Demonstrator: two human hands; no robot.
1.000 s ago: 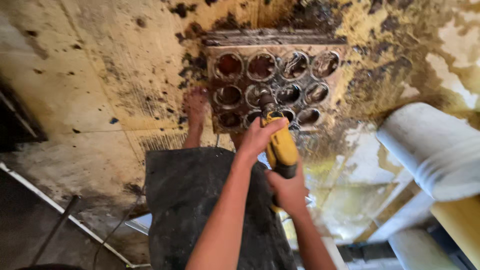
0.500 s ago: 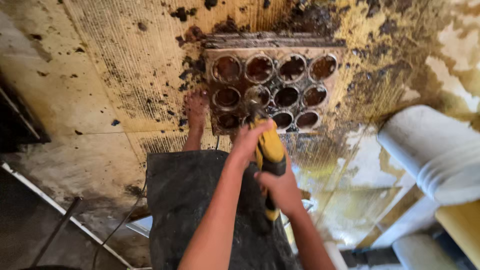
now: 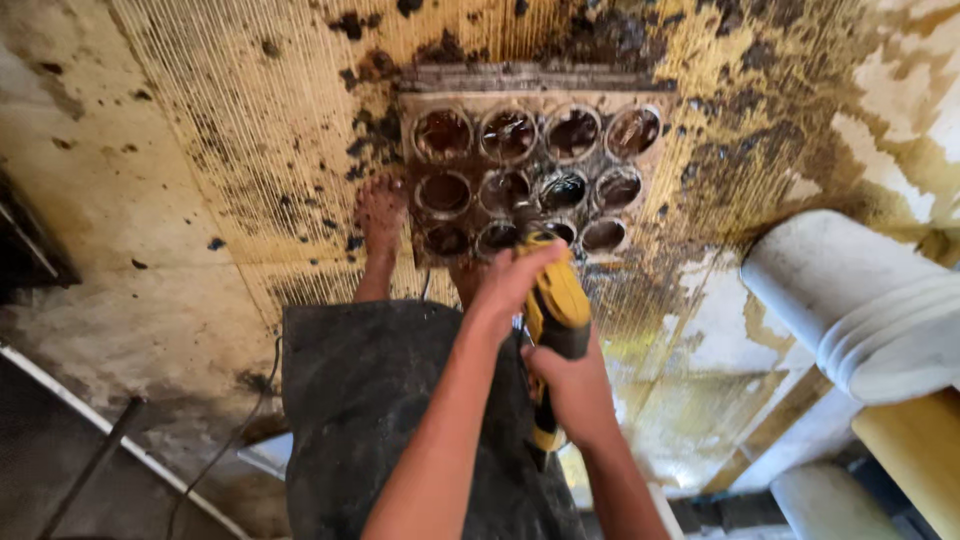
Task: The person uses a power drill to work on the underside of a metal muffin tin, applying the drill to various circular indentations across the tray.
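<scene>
A yellow-and-black power drill (image 3: 555, 330) points down into a grimy, seemingly wooden, round-holed block (image 3: 530, 165).

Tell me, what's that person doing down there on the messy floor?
A person stands over a wooden board full of round holes, lying on a dirty yellow floor. Both hands hold a yellow power drill pointed down at the board's near row of holes: the left hand on top, the right hand around the handle. A bare foot rests beside the board. A white bucket lies on its side to the right.
</scene>
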